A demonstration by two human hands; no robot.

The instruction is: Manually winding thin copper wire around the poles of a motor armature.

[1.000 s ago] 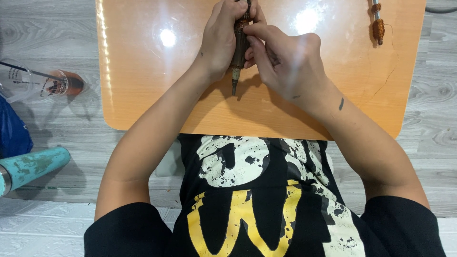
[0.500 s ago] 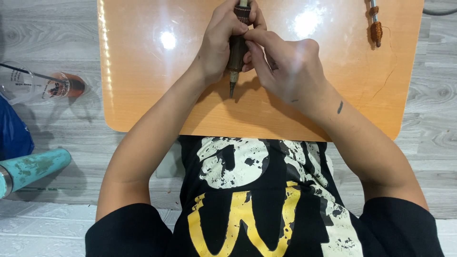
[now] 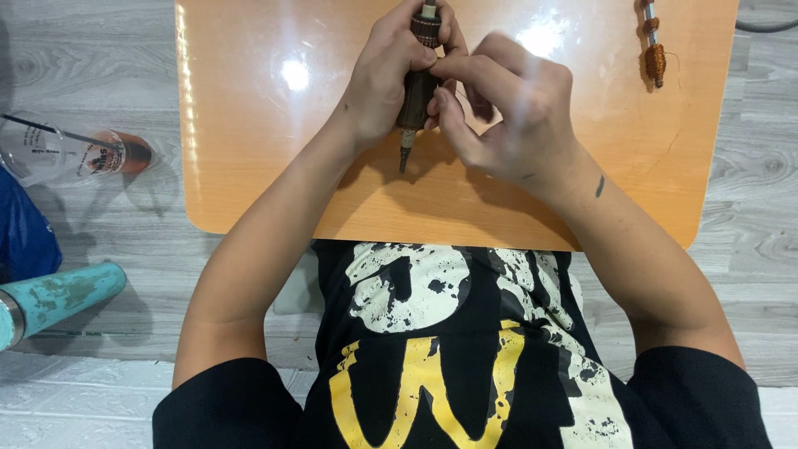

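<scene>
Fingers of the left hand wrap the dark cylindrical rotor above the orange bench; right hand fingers pinch at its side. Steady grip, small careful movements, would seem best.

The small table is glossy orange. On it, the held spindle looks dark brown, perhaps copper-wound. Near the table's far right corner lies an orange-brown coil. Left of the table: a teal bottle, a clear cup.
</scene>
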